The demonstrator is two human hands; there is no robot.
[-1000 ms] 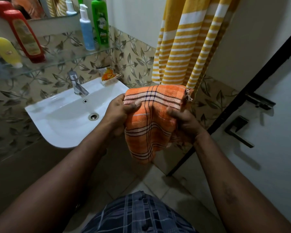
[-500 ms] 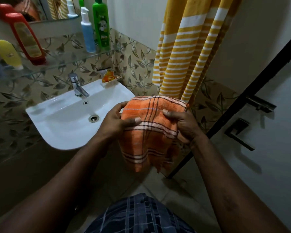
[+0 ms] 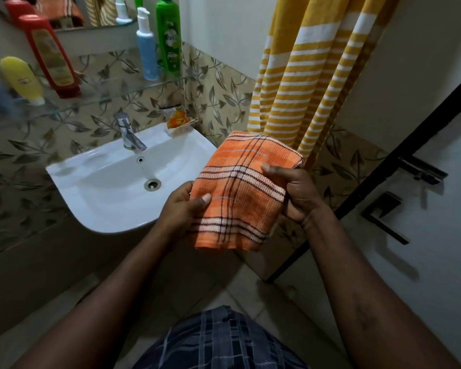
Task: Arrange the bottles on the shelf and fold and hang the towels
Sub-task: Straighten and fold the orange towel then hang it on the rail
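Room: I see a small bathroom with leaf-patterned tiles, a white sink (image 3: 96, 187) on the left and a door (image 3: 437, 235) on the right.
Shelf: a glass shelf (image 3: 112, 89) above the tap (image 3: 128, 134) carries a yellow tube (image 3: 22, 79) and a red bottle (image 3: 51, 54) on the left, and a blue pump bottle (image 3: 146, 49) just beside a green bottle (image 3: 168, 38) on the right.
Hung towel: a yellow-and-white striped towel (image 3: 304, 75) hangs down the wall, right of the sink.
Orange towel (image 3: 240, 193): folded into a thick rectangle, held in the air in front of me, right of the sink and below the striped towel.
Axis: its long side runs from me toward the wall, the far end leaning a little right; the far end points at the striped towel's hem and the near end droops toward the floor.
Left hand (image 3: 183, 209): grips the towel's left edge, thumb on top, fingers underneath.
Right hand (image 3: 296, 193): grips the right edge, thumb pressed on top, fingers curled beneath.
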